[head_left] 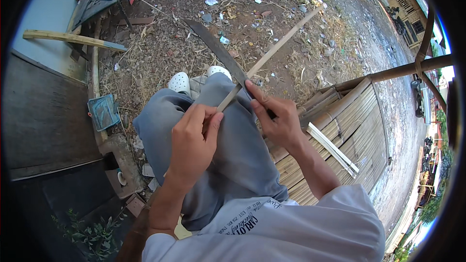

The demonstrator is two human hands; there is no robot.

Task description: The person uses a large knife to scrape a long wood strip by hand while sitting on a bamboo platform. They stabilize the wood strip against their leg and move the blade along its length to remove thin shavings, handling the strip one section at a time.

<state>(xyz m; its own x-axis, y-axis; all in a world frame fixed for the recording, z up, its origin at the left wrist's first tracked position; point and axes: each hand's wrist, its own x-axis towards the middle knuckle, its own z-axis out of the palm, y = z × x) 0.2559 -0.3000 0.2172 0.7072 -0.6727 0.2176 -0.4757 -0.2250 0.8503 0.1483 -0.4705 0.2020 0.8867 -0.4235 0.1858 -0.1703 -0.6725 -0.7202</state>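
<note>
Your white shirt [310, 233] is filling the lower edge, with your gray trousers [238, 140] spreading just beyond it. Past your knees, the long dark knife [219, 53] is pointing up and left over the ground [160, 43], its tip standing well apart from the dark panel [43, 116] on your left. The pale strip [286, 40] is running up and right, crossing the knife in front of your lap; its far end is reaching over the ground too. On your right, the bamboo platform [366, 116] is leaving less room beside your forearm.

Your left hand [194, 133] is pinching the strip's near end between thumb and fingers. Your right hand [279, 119] is closing around the knife's near end, hiding most of the handle, index finger extending toward the crossing.

Pale slats [335, 147] are lying on the platform, 2 white clogs [179, 83] are showing beyond your trousers, and litter is dotting the ground.
</note>
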